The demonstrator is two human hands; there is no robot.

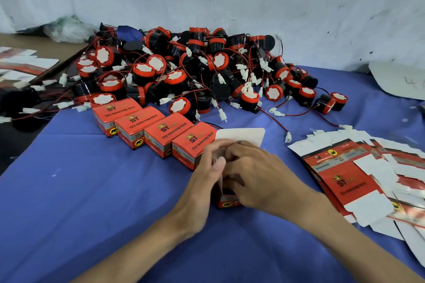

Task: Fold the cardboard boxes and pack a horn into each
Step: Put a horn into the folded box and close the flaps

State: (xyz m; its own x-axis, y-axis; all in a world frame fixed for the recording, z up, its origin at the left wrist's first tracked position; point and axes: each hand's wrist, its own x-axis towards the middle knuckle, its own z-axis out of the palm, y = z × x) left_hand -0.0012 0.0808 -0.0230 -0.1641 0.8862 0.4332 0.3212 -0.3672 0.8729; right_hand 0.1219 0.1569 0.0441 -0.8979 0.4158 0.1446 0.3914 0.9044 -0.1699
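Note:
A red cardboard box point(227, 202) stands on the blue cloth at the middle, its white lid flap point(241, 136) raised behind my hands. My left hand point(207, 174) grips the box's left side, thumb against a white side flap. My right hand point(255, 174) curls over the box's open top with its fingers pressing inside; the contents are hidden. A big pile of black and red horns point(195, 69) with red wires and white plugs lies behind. Several closed red boxes point(154, 130) stand in a diagonal row to the left.
Flat unfolded box blanks point(358, 177) are heaped at the right on the blue cloth point(92, 190). More blanks point(23, 62) lie at the far left. A white card sheet point(400, 78) rests at the right by the white wall. Loose plugs and wires trail across the cloth.

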